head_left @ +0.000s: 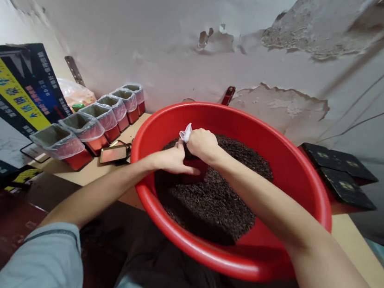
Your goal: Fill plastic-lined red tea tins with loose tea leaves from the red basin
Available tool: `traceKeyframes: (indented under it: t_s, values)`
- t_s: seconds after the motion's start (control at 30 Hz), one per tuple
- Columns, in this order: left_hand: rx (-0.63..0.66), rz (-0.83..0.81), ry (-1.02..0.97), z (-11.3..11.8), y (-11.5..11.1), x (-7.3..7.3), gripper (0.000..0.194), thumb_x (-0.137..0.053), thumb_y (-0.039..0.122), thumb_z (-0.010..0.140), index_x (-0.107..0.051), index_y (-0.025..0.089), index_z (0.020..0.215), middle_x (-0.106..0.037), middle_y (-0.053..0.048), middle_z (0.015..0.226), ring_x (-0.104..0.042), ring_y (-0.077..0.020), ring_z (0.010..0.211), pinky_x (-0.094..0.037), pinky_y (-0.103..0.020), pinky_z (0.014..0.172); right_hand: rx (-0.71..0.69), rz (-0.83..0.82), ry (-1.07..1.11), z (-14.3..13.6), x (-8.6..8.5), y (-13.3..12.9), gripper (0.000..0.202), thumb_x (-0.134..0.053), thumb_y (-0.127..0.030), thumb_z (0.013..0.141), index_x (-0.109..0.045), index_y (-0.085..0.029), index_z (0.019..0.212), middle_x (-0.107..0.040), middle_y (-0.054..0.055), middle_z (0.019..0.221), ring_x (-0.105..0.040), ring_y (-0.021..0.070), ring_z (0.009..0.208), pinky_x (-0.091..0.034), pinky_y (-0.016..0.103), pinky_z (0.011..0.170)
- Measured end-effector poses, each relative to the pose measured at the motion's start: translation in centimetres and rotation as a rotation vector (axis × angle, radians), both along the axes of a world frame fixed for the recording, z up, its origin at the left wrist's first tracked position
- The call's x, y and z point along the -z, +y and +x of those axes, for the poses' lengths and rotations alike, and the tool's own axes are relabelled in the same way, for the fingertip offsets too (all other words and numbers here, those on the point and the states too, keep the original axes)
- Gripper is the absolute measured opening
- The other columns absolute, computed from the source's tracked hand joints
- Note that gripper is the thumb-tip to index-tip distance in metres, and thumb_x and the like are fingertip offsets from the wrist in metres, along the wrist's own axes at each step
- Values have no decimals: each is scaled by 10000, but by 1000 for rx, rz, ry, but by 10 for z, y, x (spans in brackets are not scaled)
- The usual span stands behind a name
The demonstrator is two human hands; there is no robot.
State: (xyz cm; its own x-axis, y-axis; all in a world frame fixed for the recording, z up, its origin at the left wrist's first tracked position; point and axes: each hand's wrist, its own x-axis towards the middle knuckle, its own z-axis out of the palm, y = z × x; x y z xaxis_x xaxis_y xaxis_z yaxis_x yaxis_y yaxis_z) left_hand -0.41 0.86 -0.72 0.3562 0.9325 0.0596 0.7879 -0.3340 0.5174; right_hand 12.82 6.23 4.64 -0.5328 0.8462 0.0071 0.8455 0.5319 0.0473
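Note:
In front of me a large red basin (289,177) holds dark, loose potting soil (212,207). Inside it, my left hand (175,159) is wrapped round the side of a small red pot (197,173), which is mostly covered by my hands. My right hand (203,144) is closed into a fist at the mouth of that pot. A tuft of white plastic film (186,133) sticks up between the two hands. What the right fingers hold, if anything, is hidden from me.
Left of the basin, several red pots lined with clear plastic (81,158) stand in a row on the wooden table (137,130). Nearby are a small metal-framed object (114,153) and a large printed box (12,94). Black square trays (345,177) lie right, against the peeling wall (155,41).

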Motion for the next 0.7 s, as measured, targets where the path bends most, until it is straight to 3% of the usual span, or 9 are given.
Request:
traceKeyframes:
  t_s: [0.1,0.2,0.27,0.37,0.47,0.57,0.7]
  values:
    - [-33,-17,-156,7,-6,4,858,-811,528,744,-559,155,1475,-728,-169,1320,-694,-363,1223,-538,-478,1077,-13,-12,-50,-2,-7,-16,430,-427,-328,1059,-767,-102,1196,-796,240,1123,-772,358,1110,-599,412,904]
    - [12,-42,-119,-2,4,-11,804,-900,459,651,-657,167,1359,-765,-111,1229,-722,-359,1157,-554,-444,1054,-50,48,-109,16,-9,-21,405,-432,-273,1025,-799,-134,1128,-799,229,1127,-777,365,1079,-601,452,912]
    - [80,-53,-40,-10,17,-21,876,-920,469,608,-640,170,1383,-751,-115,1280,-703,-375,1204,-533,-443,1078,-54,112,-147,31,-8,-20,426,-444,-271,1007,-763,-134,1254,-777,238,1210,-728,416,1184,-575,565,979]
    - [233,-73,-19,-8,37,-23,934,-903,488,607,-607,181,1437,-691,-138,1420,-620,-391,1349,-462,-461,1160,-33,135,-126,47,-2,-15,598,-452,-277,990,-531,-145,1567,-543,232,1588,-436,495,1508,-403,790,1112]
    - [343,-99,-148,4,53,-15,984,-911,467,566,-606,174,1455,-661,-139,1474,-561,-391,1415,-414,-461,1206,-22,11,1,52,7,-9,685,-375,-220,993,-349,-176,1677,-292,133,1756,-222,447,1626,-286,826,1182]
    - [428,-218,-211,6,66,-15,937,-945,423,493,-695,172,1361,-777,-109,1261,-683,-371,1228,-503,-460,1108,-152,10,35,52,10,-5,704,-414,-198,972,-354,-172,1673,-143,83,1795,-22,430,1659,-161,823,1228]
    - [393,-247,-164,-12,78,-36,632,-938,336,490,-811,208,1096,-824,-57,1036,-732,-322,1097,-563,-397,997,-385,123,39,55,1,-6,643,-409,-238,1018,-384,-207,1659,-26,58,1800,112,415,1649,-52,817,1237]
